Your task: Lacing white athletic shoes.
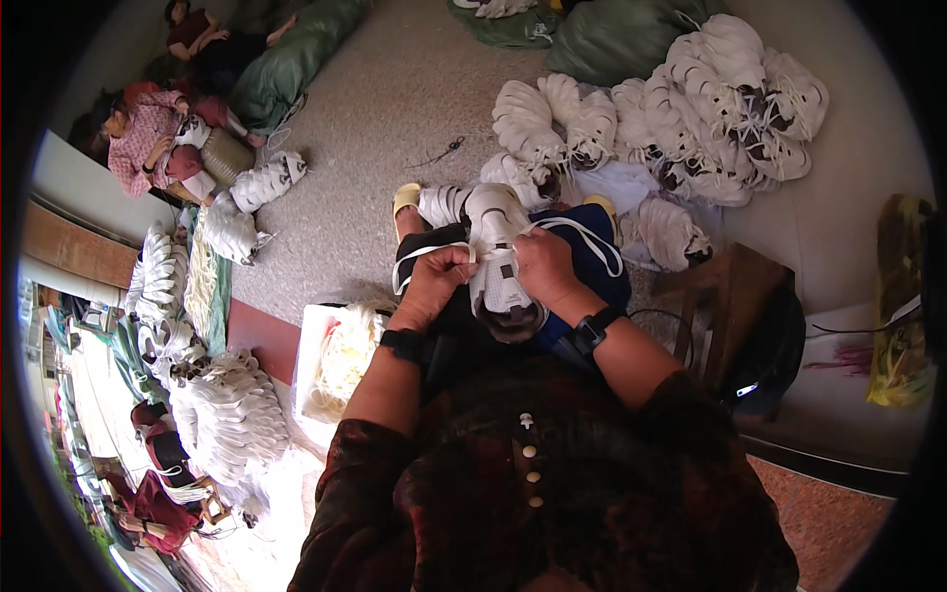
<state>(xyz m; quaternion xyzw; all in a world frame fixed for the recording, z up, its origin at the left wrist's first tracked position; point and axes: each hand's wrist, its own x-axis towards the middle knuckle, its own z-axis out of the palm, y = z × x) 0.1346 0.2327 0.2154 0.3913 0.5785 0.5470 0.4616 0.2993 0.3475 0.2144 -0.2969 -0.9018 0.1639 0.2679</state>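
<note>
A white shoe (498,211) with dark patches lies across my lap, its dark-lined opening facing me. A flat white shoelace (596,243) runs through its upper and loops out on both sides. With fingers pinched together, my left hand (437,282) grips the lace at the shoe's left edge. On the opposite edge my right hand (546,266) is closed around the lace, its fingertips partly hidden. Dark bands circle both wrists. Just beyond the held shoe, a stack of nested white shoes (446,205) rests by my feet.
A white box of loose laces (318,363) stands at my left. Piled white shoes (691,118) lie ahead right, near green sacks (612,41). More shoes (227,409) heap up at left. A wooden stool (725,306) with a dark bag is at right. A person (148,138) sits far left.
</note>
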